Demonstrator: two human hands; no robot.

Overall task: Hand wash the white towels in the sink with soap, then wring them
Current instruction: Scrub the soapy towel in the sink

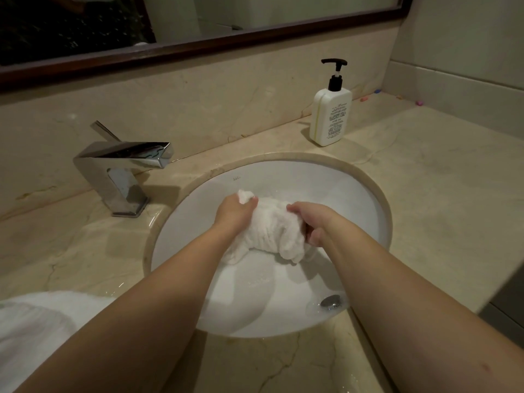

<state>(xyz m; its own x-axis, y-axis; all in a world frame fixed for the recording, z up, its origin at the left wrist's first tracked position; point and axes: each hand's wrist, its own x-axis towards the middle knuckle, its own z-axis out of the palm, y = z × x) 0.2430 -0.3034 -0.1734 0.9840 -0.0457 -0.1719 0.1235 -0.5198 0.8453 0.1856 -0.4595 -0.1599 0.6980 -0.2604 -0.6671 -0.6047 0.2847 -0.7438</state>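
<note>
Here, both hands work over the white basin of the sink (354, 194), gripping a bunched white towel (272, 231) between them. The left hand (234, 212) has its fingers curled round the far end of the towel, a small tuft of cloth poking up just beyond the knuckles and thumb. The right hand (310, 222) has its fingers curled over the near end, the thumb tucked underneath, and the rest of the cloth hangs in a wrinkled clump below those fingers, its lowest fold close to the basin floor; whether it touches the porcelain cannot be told. The towel stretches in a short rumpled roll from one set of fingers to the other.

Well below the right fingers, toward the person, the metal drain plug (330, 302) sits in a shallow film of water. Off to the left of the left fingers stands a square chrome faucet (124, 177) on the marble counter (425, 180). Beyond the right fingers, on the counter by the wall, stands a white pump bottle of soap (330, 114) with a black pump. A second white towel (37, 330) lies on the counter by the left forearm.
</note>
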